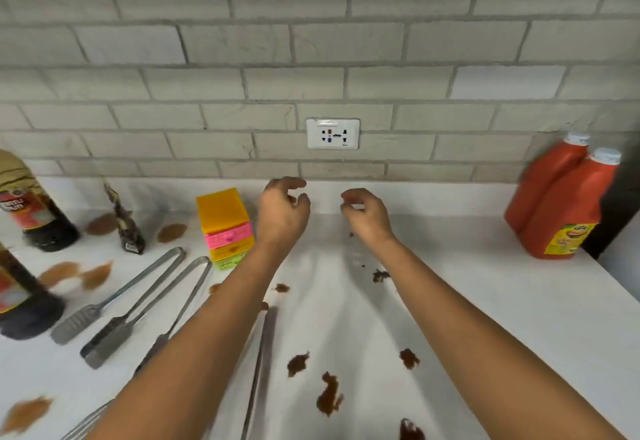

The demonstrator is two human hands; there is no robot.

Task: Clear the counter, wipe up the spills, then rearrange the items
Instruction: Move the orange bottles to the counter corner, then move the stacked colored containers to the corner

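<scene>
Both bare forearms reach forward over the white counter (485, 301) toward the grey brick-tile wall (311, 41). The left hand (282, 212) hangs palm down with fingers loosely curled and grasps nothing; the right hand (365, 212) mirrors it, fingers relaxed and bent, also holding nothing. The two hands are near each other but apart, just below a white wall socket (332, 134).

A stack of coloured sponges (225, 228) stands just left of the left wrist, not touched. Dark brown sauce spills (329, 398) dot the counter between and below the forearms, and lighter brown smears (76, 275) lie to the left. Metal tongs (114, 301) lie diagonally left of the left forearm; another pair (259, 370) is partly hidden beneath that arm. Two dark sauce bottles (34, 217) stand at the far left, cut off by the frame edge and blurred, with a crumpled dark packet (126, 228) beside them. Two red ketchup jugs (561, 204) stand side by side at the right, well apart from the right hand
</scene>
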